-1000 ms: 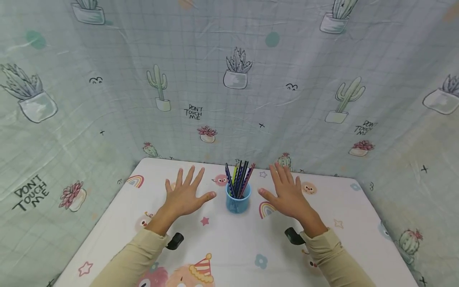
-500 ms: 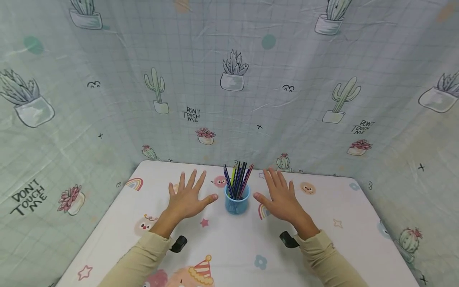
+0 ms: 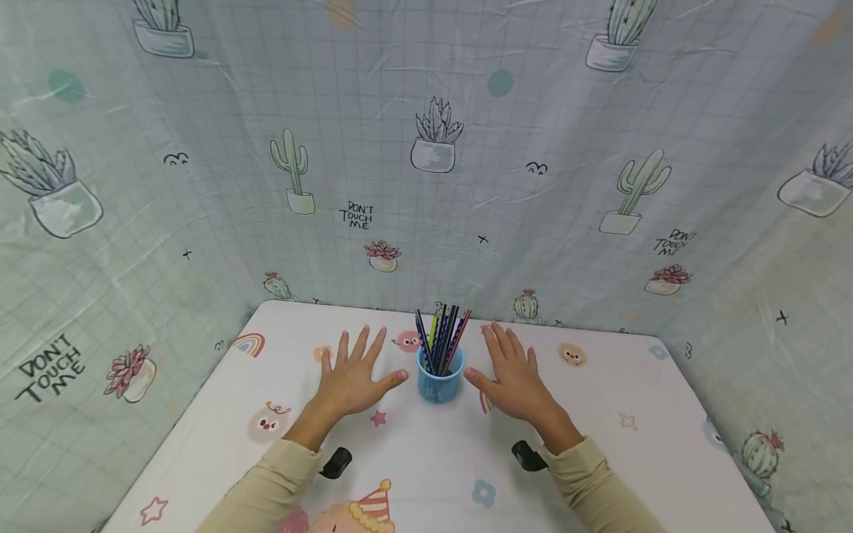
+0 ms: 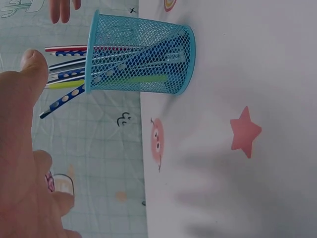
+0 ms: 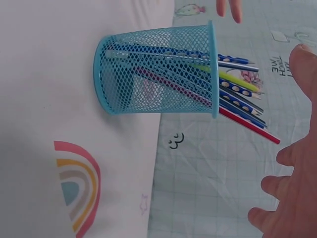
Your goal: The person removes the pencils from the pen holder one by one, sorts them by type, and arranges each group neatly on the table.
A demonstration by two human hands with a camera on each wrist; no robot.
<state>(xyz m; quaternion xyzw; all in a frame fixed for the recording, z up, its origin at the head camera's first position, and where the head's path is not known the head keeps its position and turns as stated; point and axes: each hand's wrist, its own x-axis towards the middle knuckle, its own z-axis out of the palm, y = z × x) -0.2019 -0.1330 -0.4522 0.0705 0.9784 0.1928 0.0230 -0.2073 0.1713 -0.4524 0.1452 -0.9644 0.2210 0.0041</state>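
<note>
A blue mesh pencil cup (image 3: 440, 386) stands upright near the back of the table, with several pencils (image 3: 445, 337) leaning in it. Their colours are dark blue, black, yellow-green and red. On the left of the cup, my left hand (image 3: 349, 381) hovers with its fingers spread, its thumb towards the cup and apart from it. Opposite, my right hand (image 3: 516, 377) has its fingers straight and its thumb close to the cup's right side. Neither hand holds anything. In the left wrist view the mesh cup (image 4: 141, 54) appears sideways; the right wrist view shows the cup (image 5: 156, 72) and pencils too.
The white table (image 3: 433, 459) carries printed stars, rainbows, faces and flowers. A cloth curtain (image 3: 373, 133) with cactus drawings hangs behind it and at both sides. Black wrist devices (image 3: 336, 463) hang below the sleeves.
Both hands have moved inward, towards the cup, and slightly nearer the body. The right hand has moved further than the left. The cup and pencils have stayed in place on the table.
</note>
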